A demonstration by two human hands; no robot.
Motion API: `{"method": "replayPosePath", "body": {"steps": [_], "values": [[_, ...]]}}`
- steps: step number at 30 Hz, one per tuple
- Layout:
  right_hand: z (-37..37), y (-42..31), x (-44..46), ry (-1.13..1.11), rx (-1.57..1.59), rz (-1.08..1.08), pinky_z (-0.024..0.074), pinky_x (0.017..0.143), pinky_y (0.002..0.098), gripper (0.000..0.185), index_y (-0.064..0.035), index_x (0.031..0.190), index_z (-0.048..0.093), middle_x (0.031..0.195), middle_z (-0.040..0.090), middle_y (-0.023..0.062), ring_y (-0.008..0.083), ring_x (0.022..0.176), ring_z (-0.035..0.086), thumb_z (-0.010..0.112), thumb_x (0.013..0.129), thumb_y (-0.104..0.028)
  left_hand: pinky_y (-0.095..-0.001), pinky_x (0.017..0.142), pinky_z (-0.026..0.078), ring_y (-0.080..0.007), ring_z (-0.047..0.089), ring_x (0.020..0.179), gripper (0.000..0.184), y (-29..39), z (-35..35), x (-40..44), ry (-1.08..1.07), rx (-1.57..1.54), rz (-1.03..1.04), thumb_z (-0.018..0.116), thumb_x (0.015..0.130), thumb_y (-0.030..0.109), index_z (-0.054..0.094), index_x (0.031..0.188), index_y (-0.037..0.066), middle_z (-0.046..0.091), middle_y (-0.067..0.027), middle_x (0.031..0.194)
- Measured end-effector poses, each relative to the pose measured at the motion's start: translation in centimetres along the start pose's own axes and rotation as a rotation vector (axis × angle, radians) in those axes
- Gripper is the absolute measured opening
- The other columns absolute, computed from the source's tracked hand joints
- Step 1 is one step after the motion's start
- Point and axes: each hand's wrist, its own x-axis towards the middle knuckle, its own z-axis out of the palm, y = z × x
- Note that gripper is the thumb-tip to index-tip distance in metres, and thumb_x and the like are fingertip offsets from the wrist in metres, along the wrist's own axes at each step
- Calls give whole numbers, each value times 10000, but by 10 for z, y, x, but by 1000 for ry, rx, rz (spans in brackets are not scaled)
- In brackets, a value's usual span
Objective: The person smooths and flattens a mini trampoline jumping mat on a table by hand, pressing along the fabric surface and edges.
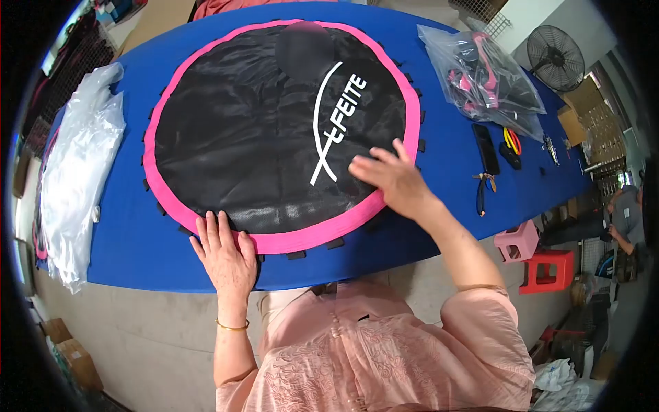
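Observation:
A round black trampoline mat [226, 151] with a wide pink border lies spread on a blue-covered table [137, 261]. White lettering and a curved white mark run across its right half, and small black tabs stick out around its rim. My left hand [225, 257] rests flat on the pink border at the near left, fingers spread. Over the right near edge is my right hand [398, 180], fingers apart and slightly blurred; whether it touches the mat I cannot tell. Neither hand grips anything.
Clear plastic bags [82, 172] lie along the table's left end. At the right are a plastic bag with pink and black parts [480, 75], a black phone [485, 147], pliers [482, 196] and yellow-red-handled cutters [511, 144]. Stools [547, 270] and a fan [556, 58] stand beyond.

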Motion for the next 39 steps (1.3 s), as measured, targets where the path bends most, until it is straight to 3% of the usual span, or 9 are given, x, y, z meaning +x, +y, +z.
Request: {"method": "replayPosePath", "body": {"steps": [3, 6, 12, 21, 27, 32, 39], "values": [[-6, 33, 2, -8, -44, 188, 257, 1250, 606, 732, -209, 1440, 658, 1514, 626, 29, 346, 1410, 549, 544, 796, 119, -622, 1263, 207, -425, 335, 1554, 572, -1, 0, 0, 1, 0, 6, 551, 1024, 306, 530, 1502, -8, 472, -244, 1600], [-5, 44, 1, -11, -30, 246, 258, 1247, 607, 731, -211, 1446, 655, 1523, 620, 33, 345, 1409, 550, 551, 800, 116, -621, 1264, 207, -425, 334, 1555, 569, -1, 0, 1, 3, -1, 4, 549, 1025, 302, 531, 1500, -11, 472, -246, 1599], [-7, 4, -5, -44, 7, 79, 280, 1243, 638, 714, -179, 1452, 638, 1500, 626, 18, 341, 1390, 553, 581, 802, 110, -624, 1261, 212, -429, 337, 1552, 570, 2, -2, 1, -1, -5, -3, 549, 1023, 297, 529, 1498, -17, 475, -251, 1593], [9, 11, 32, 50, 28, 117, 257, 1241, 662, 702, -178, 1459, 635, 1501, 629, 43, 365, 1377, 563, 575, 822, 110, -624, 1263, 209, -430, 337, 1551, 580, 0, -2, 0, 1, 0, 5, 553, 1020, 303, 526, 1501, -21, 474, -253, 1594], [10, 26, 30, 1, 9, 160, 214, 1257, 652, 737, -185, 1499, 602, 1534, 603, 44, 362, 1410, 541, 557, 827, 117, -614, 1272, 196, -422, 330, 1555, 582, 0, -2, -1, 1, -19, -5, 546, 1021, 300, 525, 1501, -28, 465, -249, 1603], [-2, 63, 38, -80, -92, 374, 180, 1273, 645, 748, -190, 1524, 579, 1572, 572, 36, 346, 1456, 506, 576, 836, 104, -610, 1277, 181, -429, 321, 1558, 582, 2, -5, 0, -30, -3, -5, 543, 1017, 286, 519, 1502, -35, 448, -256, 1612], [8, 122, 72, -131, -227, 563, 142, 1261, 694, 625, -198, 1536, 567, 1589, 555, 24, 330, 1506, 447, 495, 949, 5, -608, 1279, 178, -437, 319, 1556, 583, 5, -8, 1, -45, -11, -21, 546, 1002, 274, 524, 1490, -44, 452, -263, 1604]]}}
